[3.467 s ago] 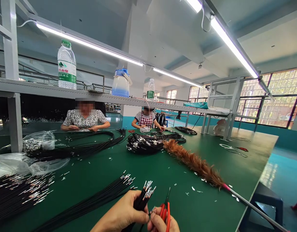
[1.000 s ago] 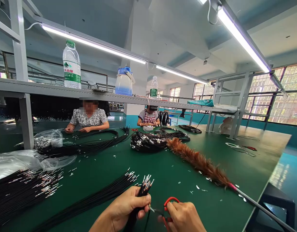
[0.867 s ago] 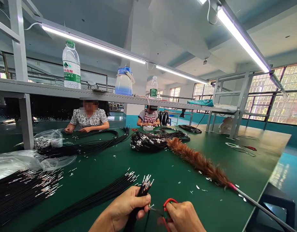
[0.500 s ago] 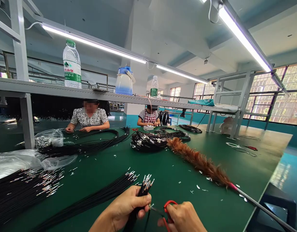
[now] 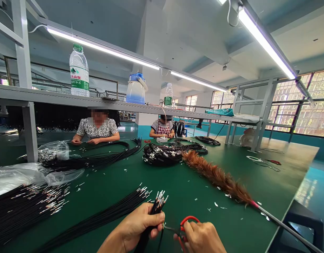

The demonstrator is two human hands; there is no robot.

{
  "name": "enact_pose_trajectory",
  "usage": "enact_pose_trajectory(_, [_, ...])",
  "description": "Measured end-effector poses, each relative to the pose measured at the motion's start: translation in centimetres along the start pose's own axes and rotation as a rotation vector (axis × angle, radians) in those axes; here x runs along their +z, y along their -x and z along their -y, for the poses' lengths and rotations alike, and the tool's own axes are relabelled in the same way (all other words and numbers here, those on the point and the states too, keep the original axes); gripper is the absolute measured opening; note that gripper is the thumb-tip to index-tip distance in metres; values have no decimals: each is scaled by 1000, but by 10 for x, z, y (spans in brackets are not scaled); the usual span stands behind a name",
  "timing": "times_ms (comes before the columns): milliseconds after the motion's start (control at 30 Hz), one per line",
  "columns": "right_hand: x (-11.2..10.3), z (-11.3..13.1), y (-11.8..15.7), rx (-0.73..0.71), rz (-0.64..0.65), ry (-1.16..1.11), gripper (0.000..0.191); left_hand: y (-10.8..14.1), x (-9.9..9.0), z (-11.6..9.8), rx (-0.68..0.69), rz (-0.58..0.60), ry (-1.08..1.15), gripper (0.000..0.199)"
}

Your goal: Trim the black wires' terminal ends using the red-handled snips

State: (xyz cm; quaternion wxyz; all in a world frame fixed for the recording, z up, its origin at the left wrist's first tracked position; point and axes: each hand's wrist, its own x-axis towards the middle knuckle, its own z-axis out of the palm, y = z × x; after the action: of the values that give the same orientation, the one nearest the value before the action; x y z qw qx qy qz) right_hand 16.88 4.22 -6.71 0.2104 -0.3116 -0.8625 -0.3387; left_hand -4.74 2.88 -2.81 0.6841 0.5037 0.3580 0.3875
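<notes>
My left hand (image 5: 137, 226) grips a bundle of black wires (image 5: 156, 208) whose metal-tipped ends fan upward past my fingers. My right hand (image 5: 201, 237) holds red-handled scissors (image 5: 183, 225), thumb through a loop. The blades point left and meet a single wire end just beside my left fingertips. A longer sheaf of black wires (image 5: 106, 212) lies on the green table (image 5: 177, 186) to the left of my hands.
A brown feather duster (image 5: 217, 177) lies diagonally to the right. A heap of tipped wires (image 5: 22, 205) and plastic bags (image 5: 25, 174) sit at left. Coiled wire bundles (image 5: 162, 154) lie mid-table. Two people work on the far side. Bottles (image 5: 79, 72) stand on the overhead shelf. Small white clippings dot the table.
My right hand turned the scissors from upright to pointing left at the wire ends. Over the last second, both hands stay nearly still with only slight scissor handle movement.
</notes>
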Motion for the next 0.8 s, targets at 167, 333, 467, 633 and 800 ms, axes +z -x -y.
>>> enact_pose_trajectory(167, [3, 0, 4, -1, 28, -57, 13, 1, 1, 0, -3, -6, -8, 27])
enact_pose_trajectory(333, [6, 0, 4, 46, -17, -110, 26, -1, 0, 0, 6, -8, -13, 24])
enact_pose_trajectory(467, [5, -2, 3, 109, -4, -157, 36, -1, -1, 0, 14, -3, -14, 25])
enact_pose_trajectory(633, [2, 1, -4, 138, -67, -166, 55, -1, -1, 1, 10, -3, -6, 24])
enact_pose_trajectory(800, [4, 5, -5, 87, -38, -108, 45, -2, -1, 1, 6, -1, -8, 23])
